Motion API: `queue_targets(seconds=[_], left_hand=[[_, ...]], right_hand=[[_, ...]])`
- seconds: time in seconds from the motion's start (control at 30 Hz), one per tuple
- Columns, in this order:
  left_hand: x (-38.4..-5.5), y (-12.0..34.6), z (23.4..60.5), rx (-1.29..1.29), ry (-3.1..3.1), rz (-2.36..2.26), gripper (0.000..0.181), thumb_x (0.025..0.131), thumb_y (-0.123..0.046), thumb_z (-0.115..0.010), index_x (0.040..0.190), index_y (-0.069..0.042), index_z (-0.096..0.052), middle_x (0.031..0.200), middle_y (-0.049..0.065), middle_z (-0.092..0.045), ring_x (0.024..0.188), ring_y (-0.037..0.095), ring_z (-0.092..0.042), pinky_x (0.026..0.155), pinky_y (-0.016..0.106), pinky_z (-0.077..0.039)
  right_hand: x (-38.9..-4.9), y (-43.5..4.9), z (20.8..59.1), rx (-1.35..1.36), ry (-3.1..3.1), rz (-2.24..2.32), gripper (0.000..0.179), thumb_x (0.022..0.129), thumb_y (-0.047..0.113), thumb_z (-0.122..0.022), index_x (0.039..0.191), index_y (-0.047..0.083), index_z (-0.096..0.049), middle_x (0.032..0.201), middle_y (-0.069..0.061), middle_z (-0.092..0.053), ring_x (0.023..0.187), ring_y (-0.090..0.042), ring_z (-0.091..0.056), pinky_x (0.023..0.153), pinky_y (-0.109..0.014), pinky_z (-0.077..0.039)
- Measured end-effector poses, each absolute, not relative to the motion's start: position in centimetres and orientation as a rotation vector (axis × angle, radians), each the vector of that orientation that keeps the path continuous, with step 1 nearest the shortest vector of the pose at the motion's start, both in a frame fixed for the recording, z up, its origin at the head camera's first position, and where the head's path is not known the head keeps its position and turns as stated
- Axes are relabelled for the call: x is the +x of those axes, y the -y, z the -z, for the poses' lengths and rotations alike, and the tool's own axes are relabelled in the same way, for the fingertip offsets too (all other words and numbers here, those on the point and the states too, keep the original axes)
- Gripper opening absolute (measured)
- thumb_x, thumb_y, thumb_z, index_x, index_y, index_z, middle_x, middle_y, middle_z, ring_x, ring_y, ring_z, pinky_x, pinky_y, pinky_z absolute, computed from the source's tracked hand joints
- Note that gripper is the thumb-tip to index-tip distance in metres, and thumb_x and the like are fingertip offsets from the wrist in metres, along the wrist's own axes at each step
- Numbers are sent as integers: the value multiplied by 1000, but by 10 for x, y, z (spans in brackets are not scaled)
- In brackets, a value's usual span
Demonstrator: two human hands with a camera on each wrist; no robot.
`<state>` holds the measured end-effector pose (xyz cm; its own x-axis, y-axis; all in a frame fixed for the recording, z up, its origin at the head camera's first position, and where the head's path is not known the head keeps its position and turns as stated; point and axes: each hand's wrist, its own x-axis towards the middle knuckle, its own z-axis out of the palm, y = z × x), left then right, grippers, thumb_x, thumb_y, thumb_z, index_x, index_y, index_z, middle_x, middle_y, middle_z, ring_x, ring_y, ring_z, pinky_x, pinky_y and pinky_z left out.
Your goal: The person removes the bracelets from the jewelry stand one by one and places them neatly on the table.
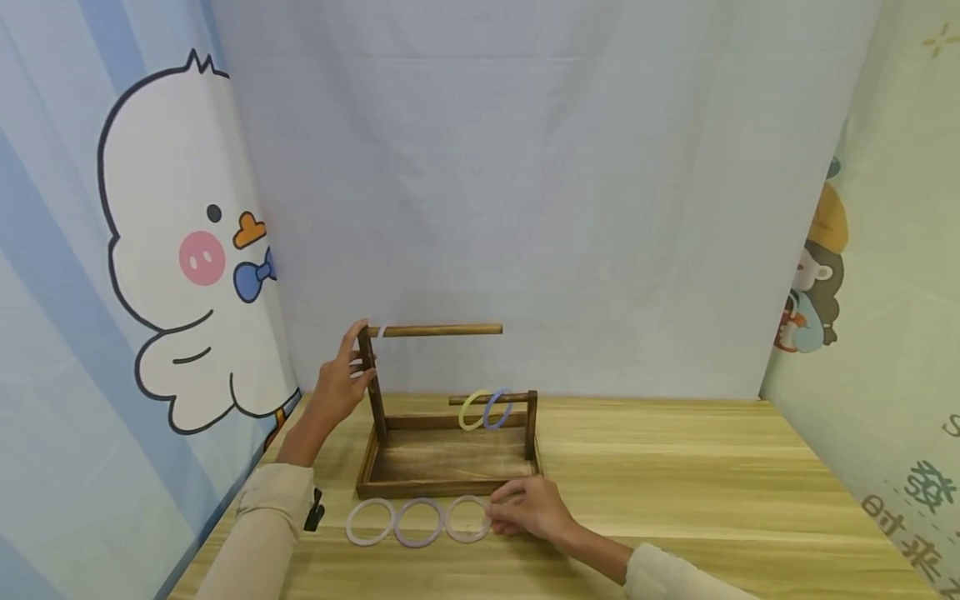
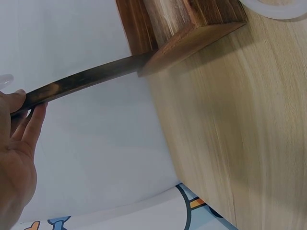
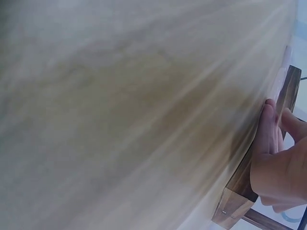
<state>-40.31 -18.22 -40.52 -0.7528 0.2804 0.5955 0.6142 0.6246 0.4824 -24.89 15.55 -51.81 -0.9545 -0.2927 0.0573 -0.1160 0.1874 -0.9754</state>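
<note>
A brown wooden rack [image 1: 450, 487] has a tray base, a tall left post with an upper bar, and a shorter right post with a lower bar. My left hand [image 1: 347, 387] grips the top of the tall post [image 2: 81, 80] between thumb and fingers. Three pale bangles lie flat in a row before the tray: a white bangle [image 1: 349, 533], a lilac bangle [image 1: 399, 533] and a pinkish bangle [image 1: 450, 529]. At the right edge of the pinkish one, my right hand [image 1: 534, 508] pinches the rim with its fingertips.
From the lower bar hang a yellow bangle [image 1: 462, 412] and a blue bangle [image 1: 487, 412]. A whitish ring [image 1: 381, 331] sits on the upper bar near the tall post. The wood-grain table [image 1: 675, 483] extends right of the rack, with a pale curtain [image 1: 600, 208] behind.
</note>
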Motion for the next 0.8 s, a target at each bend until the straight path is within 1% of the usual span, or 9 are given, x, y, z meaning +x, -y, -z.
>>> queue_targets(seconds=[0.1, 0.27, 0.5, 0.73, 0.8], left_hand=[[-403, 182, 404, -699, 2389, 962, 89, 94, 12, -69, 164, -16, -21, 125, 36, -64, 110, 50, -69, 89, 55, -62], [-403, 182, 405, -708, 2386, 963, 91, 95, 11, -68, 165, -20, -20, 126, 36, -64, 110, 49, -69, 88, 55, -63], [-402, 182, 404, -699, 2396, 970, 92, 95, 11, -68, 165, -23, -19, 126, 36, -64, 111, 49, -68, 89, 55, -62], [-402, 182, 404, -696, 2408, 975, 92, 96, 10, -68, 166, -24, -18, 128, 36, -63, 113, 49, -68, 90, 55, -62], [-403, 182, 404, -696, 2413, 977, 92, 96, 9, -68, 166, -24, -19, 128, 36, -63, 113, 49, -68, 90, 54, -62]], right_hand=[[-248, -155, 515, -383, -2296, 1869, 25, 90, 4, -80, 108, -12, -73, 89, -20, -77, 77, -36, -78, 69, -39, -67], [-250, -152, 512, -406, -2324, 1844, 27, 90, 4, -81, 110, -12, -72, 88, -18, -78, 76, -36, -77, 68, -41, -67], [-254, -150, 507, -409, -2347, 1835, 24, 89, 3, -81, 108, -11, -74, 87, -16, -78, 74, -30, -78, 66, -35, -67], [-257, -147, 499, -456, -2344, 1840, 24, 89, 2, -80, 108, -12, -73, 90, -20, -78, 78, -35, -78, 72, -43, -67], [-258, -147, 497, -458, -2357, 1826, 25, 89, 3, -80, 109, -11, -73, 90, -19, -78, 79, -34, -78, 72, -42, -67]])
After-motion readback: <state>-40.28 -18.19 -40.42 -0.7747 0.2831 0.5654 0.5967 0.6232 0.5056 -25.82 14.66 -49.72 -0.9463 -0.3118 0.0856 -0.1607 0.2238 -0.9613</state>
